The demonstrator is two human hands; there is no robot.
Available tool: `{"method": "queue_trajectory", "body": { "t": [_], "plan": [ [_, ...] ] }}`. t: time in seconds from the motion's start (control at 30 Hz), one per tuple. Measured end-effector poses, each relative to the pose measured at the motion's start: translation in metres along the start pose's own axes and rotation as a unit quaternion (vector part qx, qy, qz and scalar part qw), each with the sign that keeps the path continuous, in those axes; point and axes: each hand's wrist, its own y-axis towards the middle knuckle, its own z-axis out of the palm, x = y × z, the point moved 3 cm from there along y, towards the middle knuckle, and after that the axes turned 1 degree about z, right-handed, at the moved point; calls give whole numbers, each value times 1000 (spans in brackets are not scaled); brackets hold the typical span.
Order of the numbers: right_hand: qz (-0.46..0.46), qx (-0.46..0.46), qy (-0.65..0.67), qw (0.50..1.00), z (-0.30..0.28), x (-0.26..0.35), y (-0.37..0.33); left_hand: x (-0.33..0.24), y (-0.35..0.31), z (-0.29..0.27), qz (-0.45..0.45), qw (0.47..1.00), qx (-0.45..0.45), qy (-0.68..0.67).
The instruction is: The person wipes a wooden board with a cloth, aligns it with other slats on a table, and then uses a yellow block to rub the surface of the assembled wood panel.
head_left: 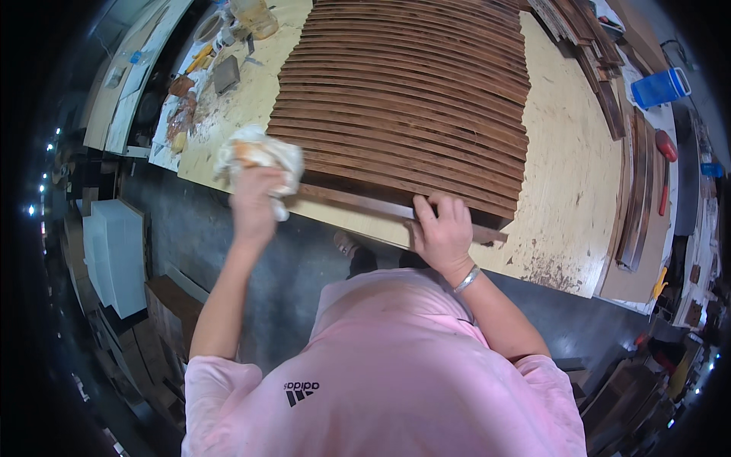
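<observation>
A white cloth [285,156] with orange-brown stains is bunched in my left hand [255,202], at the left end of a narrow brown wooden strip [358,201]. The hand and cloth are slightly blurred. My right hand [445,232], with a silver bracelet at the wrist, grips the same strip right of its middle, fingers over the top. This strip lies along the near edge of the pale worktable [560,228]. Just beyond it, many similar dark brown strips [403,114] lie side by side in a wide ribbed stack.
At the far left are a clear plastic jug [255,17], a grey block [226,75] and brown-stained scraps. Along the right side lie loose wooden strips [636,198], a blue container [659,88] and a red-handled tool [665,146]. A white box [114,255] stands on the floor at left.
</observation>
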Motion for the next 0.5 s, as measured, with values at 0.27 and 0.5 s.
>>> {"method": "queue_trajectory", "body": {
  "t": [0.27,0.5],
  "plan": [
    [53,134,-65,987,6,-9,28,30,7,-47,-439,673,-249,-541],
    [53,149,-70,985,3,-4,31,34,-1,-1,-329,901,-115,-258]
  ]
}}
